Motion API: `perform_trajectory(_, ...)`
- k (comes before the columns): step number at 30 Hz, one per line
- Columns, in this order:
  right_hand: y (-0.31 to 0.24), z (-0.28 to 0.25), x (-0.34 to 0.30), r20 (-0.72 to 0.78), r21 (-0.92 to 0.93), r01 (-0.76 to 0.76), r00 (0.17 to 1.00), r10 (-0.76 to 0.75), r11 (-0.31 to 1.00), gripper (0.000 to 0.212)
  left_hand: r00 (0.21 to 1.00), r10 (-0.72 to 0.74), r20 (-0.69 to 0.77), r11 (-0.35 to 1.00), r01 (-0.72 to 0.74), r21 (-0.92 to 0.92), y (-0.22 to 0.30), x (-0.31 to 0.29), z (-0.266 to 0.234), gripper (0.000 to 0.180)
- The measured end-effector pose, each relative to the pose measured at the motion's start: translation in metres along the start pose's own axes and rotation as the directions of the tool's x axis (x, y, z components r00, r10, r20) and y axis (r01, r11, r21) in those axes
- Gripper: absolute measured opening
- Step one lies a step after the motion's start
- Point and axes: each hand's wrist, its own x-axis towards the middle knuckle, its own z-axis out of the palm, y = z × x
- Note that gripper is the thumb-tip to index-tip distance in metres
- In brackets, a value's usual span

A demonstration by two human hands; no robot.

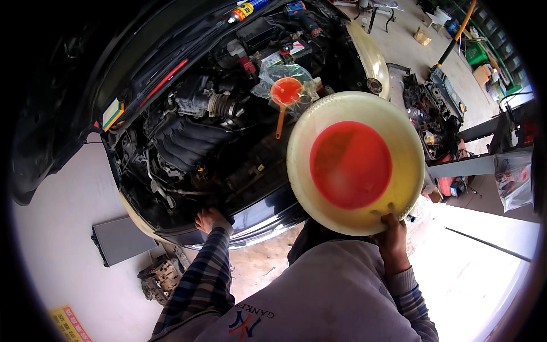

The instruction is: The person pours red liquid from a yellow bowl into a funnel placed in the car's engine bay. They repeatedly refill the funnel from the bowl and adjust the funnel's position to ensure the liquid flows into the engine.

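My right hand (393, 235) grips the near rim of a wide, pale yellow plastic basin (411, 162). Red liquid (350, 165) pools in the basin, which is held over the car's front right corner. At the front edge of the engine bay (250, 219), my left hand (212, 221) rests with its fingers curled over the edge; the fingertips are partly hidden. Beyond the basin, an orange funnel (286, 91) with a long handle sits on crumpled clear plastic (268, 77), and its bowl looks red inside.
The open hood (62, 102) rises on the left. A spray can (248, 10) and a cordless power tool (305, 18) lie at the back of the bay. A radiator (122, 240) and a metal engine part (162, 279) are on the floor at left. Car parts (430, 114) stand at right.
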Motion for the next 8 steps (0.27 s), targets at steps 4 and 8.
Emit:
perform_trajectory(4,-0.0011,0.0025,0.0010,0.008,0.180,-0.119,0.993,0.119,0.977,0.029,1.000,0.002,0.029,1.000,-0.002,0.003,0.0012,-0.0006,-0.0010,0.034)
perform_trajectory(8,-0.0061,0.0054,-0.0011,-0.032,0.168,-0.174,0.983,0.182,0.970,0.040,0.998,-0.018,0.062,1.000,0.018,-0.001,-0.0006,0.0009,-0.0005,0.035)
